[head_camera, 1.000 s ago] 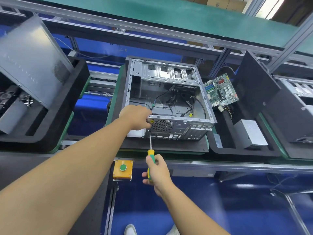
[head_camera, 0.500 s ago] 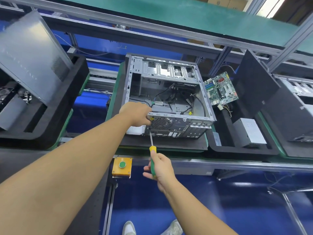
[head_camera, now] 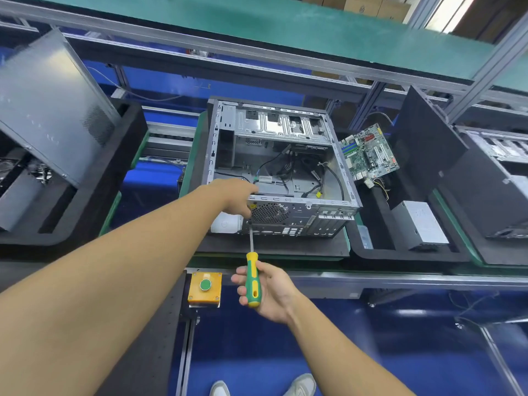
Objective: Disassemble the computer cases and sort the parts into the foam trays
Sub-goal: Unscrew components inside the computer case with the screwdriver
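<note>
Case [head_camera: 303, 178], probably stiff and heavy, wants holding by its rim; left hand [head_camera: 237, 195] grips its near corner, right hand [head_camera: 270, 291] grasps screwdriver [head_camera: 253, 281] against its rear panel.

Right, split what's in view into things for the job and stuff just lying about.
For the job:
computer case, gripped by the left hand
screwdriver, held in the right hand
foam tray, with the motherboard and power supply in it

Lying about:
yellow button box
cardboard boxes
</note>
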`<state>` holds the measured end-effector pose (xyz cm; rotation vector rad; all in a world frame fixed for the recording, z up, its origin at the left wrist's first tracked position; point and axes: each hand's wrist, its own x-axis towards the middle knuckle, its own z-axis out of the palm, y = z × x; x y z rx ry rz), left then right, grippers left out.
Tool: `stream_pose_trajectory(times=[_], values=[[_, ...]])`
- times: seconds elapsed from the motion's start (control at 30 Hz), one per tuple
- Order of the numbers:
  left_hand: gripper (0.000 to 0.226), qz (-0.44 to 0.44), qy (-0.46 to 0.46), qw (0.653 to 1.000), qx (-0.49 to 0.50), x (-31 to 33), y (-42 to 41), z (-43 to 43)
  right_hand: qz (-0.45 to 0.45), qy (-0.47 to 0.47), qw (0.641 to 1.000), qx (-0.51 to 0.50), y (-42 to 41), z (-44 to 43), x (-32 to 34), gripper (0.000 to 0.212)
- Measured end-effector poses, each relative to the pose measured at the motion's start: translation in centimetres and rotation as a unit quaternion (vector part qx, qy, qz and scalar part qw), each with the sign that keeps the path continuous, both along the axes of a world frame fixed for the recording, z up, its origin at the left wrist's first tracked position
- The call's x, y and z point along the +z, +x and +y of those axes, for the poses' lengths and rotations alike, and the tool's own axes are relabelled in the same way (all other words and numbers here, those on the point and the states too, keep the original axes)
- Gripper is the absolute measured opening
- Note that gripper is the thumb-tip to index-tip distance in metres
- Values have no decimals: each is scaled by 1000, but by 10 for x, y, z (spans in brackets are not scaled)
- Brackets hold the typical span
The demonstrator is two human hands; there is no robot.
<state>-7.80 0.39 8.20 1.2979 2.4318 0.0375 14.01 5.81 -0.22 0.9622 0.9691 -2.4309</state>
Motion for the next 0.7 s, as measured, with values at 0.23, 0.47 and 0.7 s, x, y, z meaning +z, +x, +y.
stream_pose_trajectory(times=[0.23, 0.47, 0.7], values=[[41, -139, -27, 990, 28, 4, -4, 7, -21, 266, 962, -59, 1, -22, -11, 24], [54, -164, -31, 985, 53, 3, -3, 8, -36, 70, 997, 0, -12, -11, 9, 45], [58, -190, -16, 979, 73, 3, -2, 7, -24, 183, 982, -50, -7, -19, 0, 27]])
